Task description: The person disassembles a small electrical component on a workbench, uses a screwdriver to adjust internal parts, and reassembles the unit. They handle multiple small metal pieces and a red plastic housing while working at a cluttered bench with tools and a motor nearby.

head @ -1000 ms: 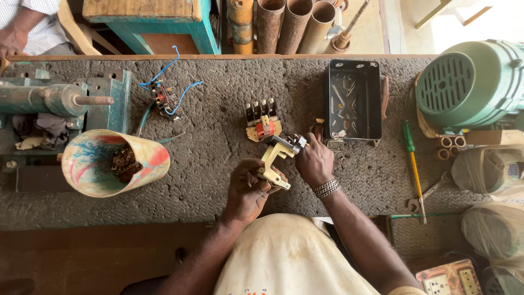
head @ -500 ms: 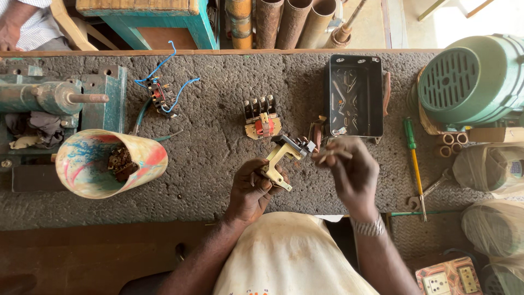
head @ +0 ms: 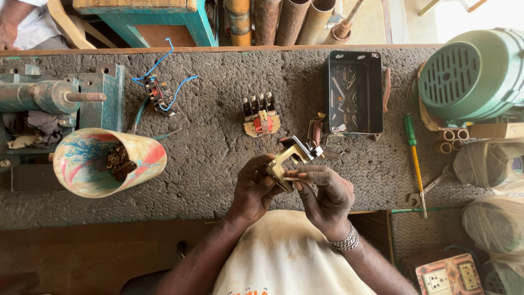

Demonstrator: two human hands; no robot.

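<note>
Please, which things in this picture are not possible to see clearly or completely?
- Head view: the lower part of the tan bracket part is covered by the left hand and right hand.
- Contents of the colourful cup: too small and dark to identify.
- Green motor: cut off by the right edge.
- Inside of the black metal box: reflections blur it.

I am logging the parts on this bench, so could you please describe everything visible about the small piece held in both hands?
The switch part is a small cream-coloured plastic-looking bracket with a darker metal block at its upper right end. It is tilted, raised above the rough grey bench near its front edge. The left hand grips its lower end and the right hand touches it from the right with the fingertips.
</note>
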